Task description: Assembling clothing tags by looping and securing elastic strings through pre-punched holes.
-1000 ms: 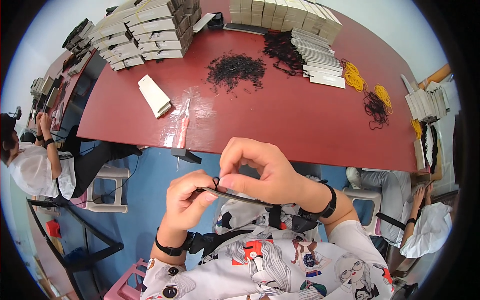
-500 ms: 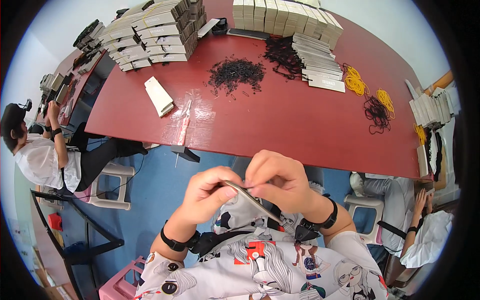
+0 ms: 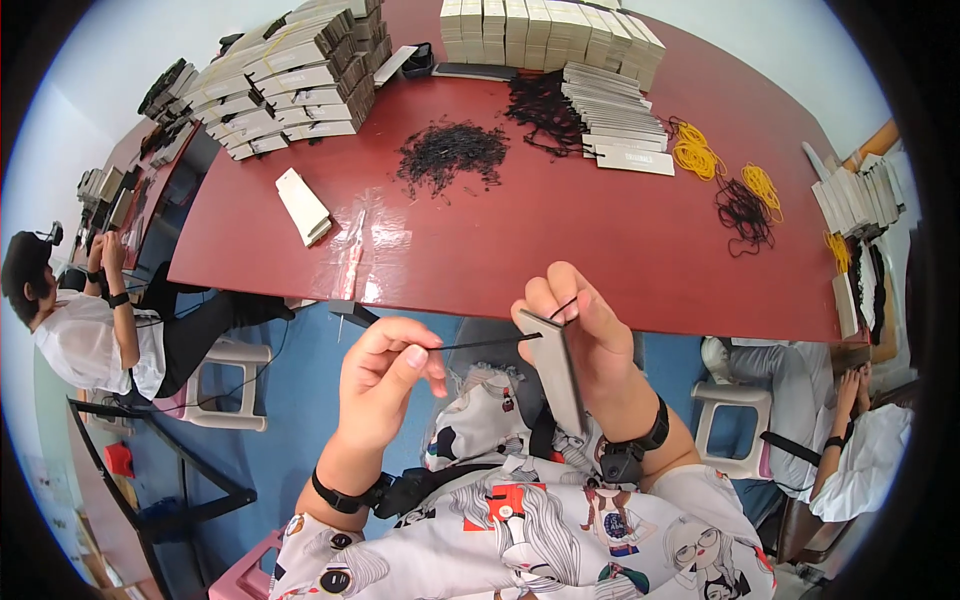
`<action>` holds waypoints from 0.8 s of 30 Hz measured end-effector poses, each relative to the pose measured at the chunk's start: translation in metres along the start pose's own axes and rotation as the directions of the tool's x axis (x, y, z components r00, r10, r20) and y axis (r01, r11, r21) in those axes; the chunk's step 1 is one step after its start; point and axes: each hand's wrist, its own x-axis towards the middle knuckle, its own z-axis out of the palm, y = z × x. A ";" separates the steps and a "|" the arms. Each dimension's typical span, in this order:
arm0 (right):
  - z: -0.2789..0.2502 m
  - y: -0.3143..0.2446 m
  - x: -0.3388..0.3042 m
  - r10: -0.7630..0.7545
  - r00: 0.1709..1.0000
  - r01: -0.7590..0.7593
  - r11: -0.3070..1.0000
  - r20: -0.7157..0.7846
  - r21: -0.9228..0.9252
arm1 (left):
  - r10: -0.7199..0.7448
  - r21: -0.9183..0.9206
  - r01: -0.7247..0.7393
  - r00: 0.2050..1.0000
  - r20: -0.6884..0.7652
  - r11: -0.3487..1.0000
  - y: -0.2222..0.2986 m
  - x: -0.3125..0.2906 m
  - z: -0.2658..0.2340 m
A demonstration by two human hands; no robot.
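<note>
My left hand [image 3: 385, 375] pinches the end of a black cord [image 3: 475, 344] and holds it stretched out to the left. The cord runs through the top end of a long grey card tag [image 3: 558, 375], and a short loop of it sticks out on the far side. My right hand [image 3: 590, 335] grips the tag by its upper end, fingers behind it. The tag hangs tilted over my lap, just in front of the table edge.
On the red table [image 3: 560, 240] lie a heap of small black pins [image 3: 452, 155], white tags [image 3: 303, 207], fanned strung tags [image 3: 625, 120], yellow cords [image 3: 694, 150] and black cords [image 3: 745, 215]. Tag stacks [image 3: 290, 85] stand behind. People sit at left [image 3: 90, 330] and right [image 3: 860, 450].
My hands have moved apart. The left has drawn the cord out leftward through the tag, while the right has taken over the tag, now turned more upright.
</note>
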 end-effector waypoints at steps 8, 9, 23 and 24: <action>-0.015 -0.003 -0.003 0.022 0.984 -0.053 0.983 0.175 0.175 | 0.037 0.056 -0.034 0.998 -0.050 0.998 0.014 -0.006 0.008; -0.010 -0.004 -0.004 0.071 0.990 -0.085 0.990 0.120 0.113 | 0.037 0.056 -0.035 0.998 -0.049 0.998 0.017 -0.006 0.011; 0.048 -0.006 0.007 -0.042 0.995 -0.061 0.420 -0.086 -0.905 | 0.093 0.297 -0.065 0.992 -0.082 0.953 0.039 0.000 0.031; 0.050 -0.010 0.007 -0.014 0.995 -0.084 0.428 -0.100 -0.900 | 0.095 0.295 -0.067 0.992 -0.080 0.953 0.039 0.001 0.030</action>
